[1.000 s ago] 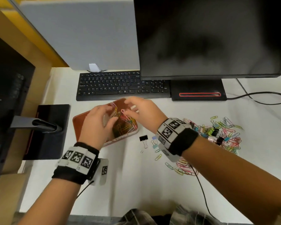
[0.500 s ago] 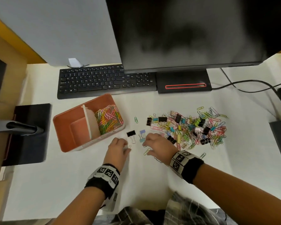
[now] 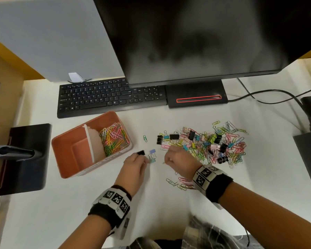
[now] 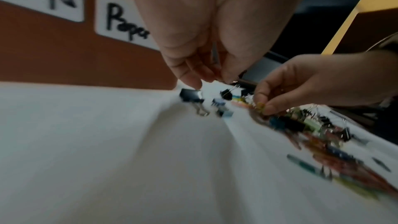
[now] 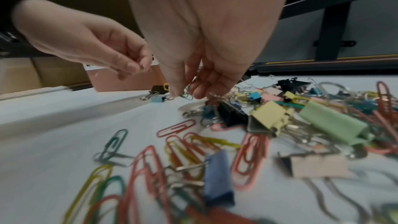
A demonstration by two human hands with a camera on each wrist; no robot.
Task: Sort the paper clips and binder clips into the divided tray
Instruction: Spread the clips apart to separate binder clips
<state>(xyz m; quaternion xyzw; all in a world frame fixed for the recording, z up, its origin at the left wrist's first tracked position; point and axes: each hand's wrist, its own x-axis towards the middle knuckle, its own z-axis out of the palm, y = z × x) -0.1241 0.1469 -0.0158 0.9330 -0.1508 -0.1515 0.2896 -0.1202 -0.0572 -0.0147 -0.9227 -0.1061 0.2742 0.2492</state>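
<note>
A white bench (image 3: 169, 203) carries the sorting job, with a dark monitor (image 3: 205, 42) and keyboard (image 3: 106, 97) beyond both hands. To the far left of the left hand (image 3: 135, 168) sits the orange divided tray (image 3: 65, 159), its right compartment holding coloured paper clips (image 3: 113, 139) and its left one apparently bare; labels on its near wall are only partly readable from the left wrist. Just past and right of the right hand (image 3: 180, 162) spreads the unsorted pile (image 3: 205, 146) of paper clips and binder clips. Between the hands lie a few stray binder clips, a black binder clip (image 3: 141, 152) touching the left fingertips (image 4: 191, 81), which are drawn together as if to pinch; whether they have hold of it cannot be told. The right fingers (image 5: 178, 89) are curled and pinch thin wire, seemingly a paper clip, at the pile's near edge. These pieces look light and stiff: paper clips likely slide on the smooth bench and tangle, so a fingertip pinch at a loop should serve, while binder clips are best taken by the body or wire handles. A second ago both hands were over the tray; half a second ago they were already down at the stray clips, much as now.
</note>
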